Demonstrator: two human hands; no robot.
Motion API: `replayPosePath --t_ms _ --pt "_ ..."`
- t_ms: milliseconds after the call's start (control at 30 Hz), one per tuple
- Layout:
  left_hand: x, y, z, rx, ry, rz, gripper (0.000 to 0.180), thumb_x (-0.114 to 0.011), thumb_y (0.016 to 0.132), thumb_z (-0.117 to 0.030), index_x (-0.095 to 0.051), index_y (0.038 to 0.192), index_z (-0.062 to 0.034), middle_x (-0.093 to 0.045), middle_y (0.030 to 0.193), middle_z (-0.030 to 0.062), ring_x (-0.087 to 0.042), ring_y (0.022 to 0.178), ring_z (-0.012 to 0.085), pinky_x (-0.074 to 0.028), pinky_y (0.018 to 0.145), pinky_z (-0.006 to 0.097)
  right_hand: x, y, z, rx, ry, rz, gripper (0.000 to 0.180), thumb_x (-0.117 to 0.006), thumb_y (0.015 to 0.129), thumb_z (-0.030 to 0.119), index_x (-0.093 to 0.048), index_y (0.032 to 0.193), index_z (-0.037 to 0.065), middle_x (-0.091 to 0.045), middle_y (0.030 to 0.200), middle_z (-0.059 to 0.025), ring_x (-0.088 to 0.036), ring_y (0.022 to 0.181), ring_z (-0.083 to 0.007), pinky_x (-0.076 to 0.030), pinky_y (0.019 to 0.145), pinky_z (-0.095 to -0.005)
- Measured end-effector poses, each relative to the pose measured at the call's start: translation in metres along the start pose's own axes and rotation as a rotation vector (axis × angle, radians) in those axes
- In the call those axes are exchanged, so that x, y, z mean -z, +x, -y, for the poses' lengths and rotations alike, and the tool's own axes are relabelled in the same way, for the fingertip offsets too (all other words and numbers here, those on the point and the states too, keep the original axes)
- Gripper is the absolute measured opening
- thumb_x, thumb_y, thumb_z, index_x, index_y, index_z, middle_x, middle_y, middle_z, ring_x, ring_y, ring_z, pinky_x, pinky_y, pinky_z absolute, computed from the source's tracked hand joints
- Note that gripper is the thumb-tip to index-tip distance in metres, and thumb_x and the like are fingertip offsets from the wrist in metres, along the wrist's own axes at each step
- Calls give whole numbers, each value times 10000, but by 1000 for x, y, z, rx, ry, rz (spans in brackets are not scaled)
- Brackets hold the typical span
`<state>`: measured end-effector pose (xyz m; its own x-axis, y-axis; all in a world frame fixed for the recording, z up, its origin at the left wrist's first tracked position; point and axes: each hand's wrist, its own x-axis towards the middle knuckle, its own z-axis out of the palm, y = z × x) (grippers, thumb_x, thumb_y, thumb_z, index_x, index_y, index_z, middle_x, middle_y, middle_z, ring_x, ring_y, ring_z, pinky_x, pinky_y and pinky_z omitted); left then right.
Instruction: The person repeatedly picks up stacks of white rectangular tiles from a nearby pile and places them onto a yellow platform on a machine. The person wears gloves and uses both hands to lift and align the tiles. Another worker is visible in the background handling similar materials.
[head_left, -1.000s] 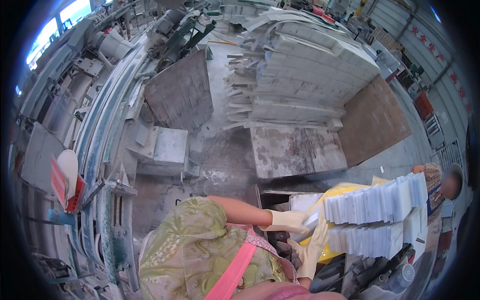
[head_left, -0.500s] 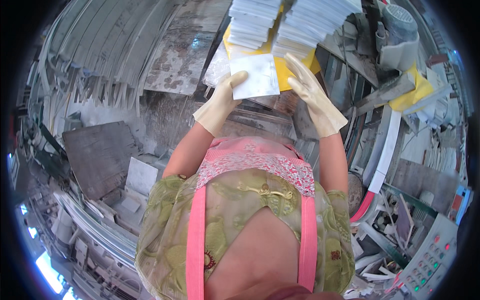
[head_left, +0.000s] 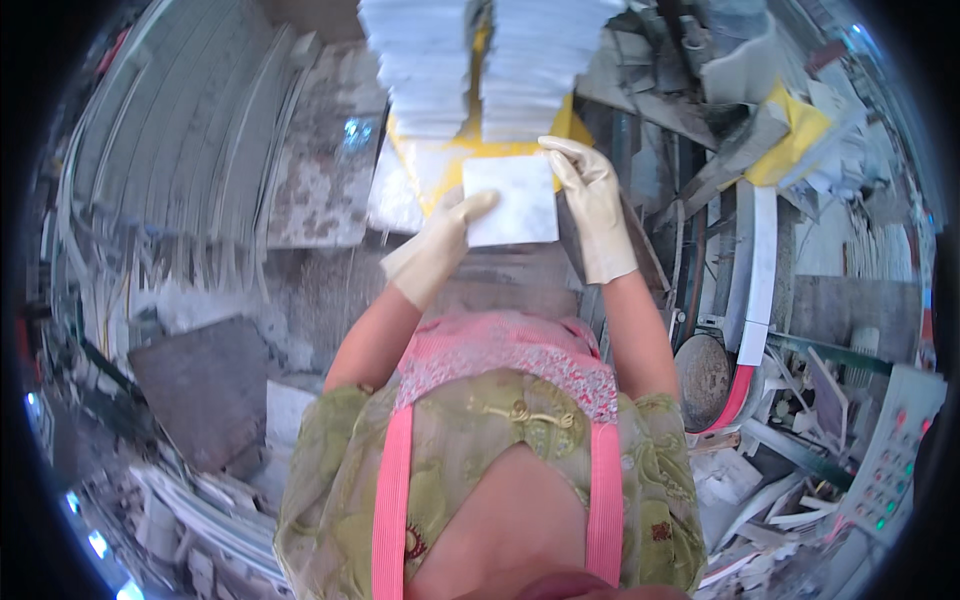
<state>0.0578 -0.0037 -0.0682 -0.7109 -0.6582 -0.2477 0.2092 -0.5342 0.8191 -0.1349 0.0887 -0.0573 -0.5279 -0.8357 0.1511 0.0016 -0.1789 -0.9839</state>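
A square white tile (head_left: pixel 512 205) is held up in front of my body. My left hand (head_left: pixel 455 235), in a cream rubber glove, grips its left edge, thumb on the face and the other fingers hidden behind. My right hand (head_left: pixel 592 195), in a matching glove, is beside the right edge. Its fingers are bent and apart, with the tips at the tile's top right corner; whether they touch it I cannot tell. Just beyond stand two tall stacks of white tiles, a left stack (head_left: pixel 420 75) and a right stack (head_left: pixel 535 80), on yellow sheeting (head_left: pixel 450 155).
Long grey strips (head_left: pixel 185 150) lean at the far left beside a stained board (head_left: pixel 325 170). A dark square panel (head_left: pixel 205 390) lies at the left. On the right are a white curved rail (head_left: pixel 762 260), a round disc (head_left: pixel 703 380) and a button panel (head_left: pixel 890 465). Broken scraps (head_left: pixel 725 475) lie nearby.
The tile and my left hand sit slightly lower in the picture. My right hand's fingers have bent inward towards the tile's top right corner. The view has shifted, so the stacks appear further left.
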Motion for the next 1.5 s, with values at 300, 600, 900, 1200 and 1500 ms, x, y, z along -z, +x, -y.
replayPosePath --t_ms 300,600,900,1200,1500 --pt "28 67 -47 -88 978 -167 462 -659 913 -208 -623 1286 62 -709 1114 118 -686 970 195 -535 867 323 193 -165 -15 -170 -704 -476 313 -617 1006 179 -679 1241 -17 -742 1157 -158 -696 1107 -232 -511 986 -329" --pt "30 91 -5 6 1007 -209 460 -629 942 -184 -592 1315 83 -699 1176 168 -674 1058 244 -511 921 353 336 -352 60 -413 -1608 -686 721 -728 852 219 -458 1498 46 -544 1470 -204 -495 1379 -370 -392 1142 -454" --pt "48 97 -10 -28 1120 -263 421 -646 934 -196 -628 1283 38 -706 1152 134 -682 1037 226 -522 906 358 398 -330 10 -635 -1725 -461 730 -629 970 336 -319 1584 92 -348 1635 -106 -309 1516 -284 -261 1215 -592" --pt "49 100 -5 -71 1138 -288 436 -654 924 -213 -627 1281 35 -702 1160 136 -680 1045 229 -523 907 360 398 -367 37 -324 -1571 -292 949 -811 788 209 -310 1584 85 -375 1605 -141 -313 1511 -307 -222 1246 -511" --pt "47 100 -2 -82 1154 -307 451 -663 913 -230 -626 1279 32 -698 1168 138 -678 1054 232 -524 909 361 391 -360 40 -497 -1660 -408 751 -684 919 316 -346 1581 208 -356 1620 -129 -292 1507 -357 -288 1205 -551"
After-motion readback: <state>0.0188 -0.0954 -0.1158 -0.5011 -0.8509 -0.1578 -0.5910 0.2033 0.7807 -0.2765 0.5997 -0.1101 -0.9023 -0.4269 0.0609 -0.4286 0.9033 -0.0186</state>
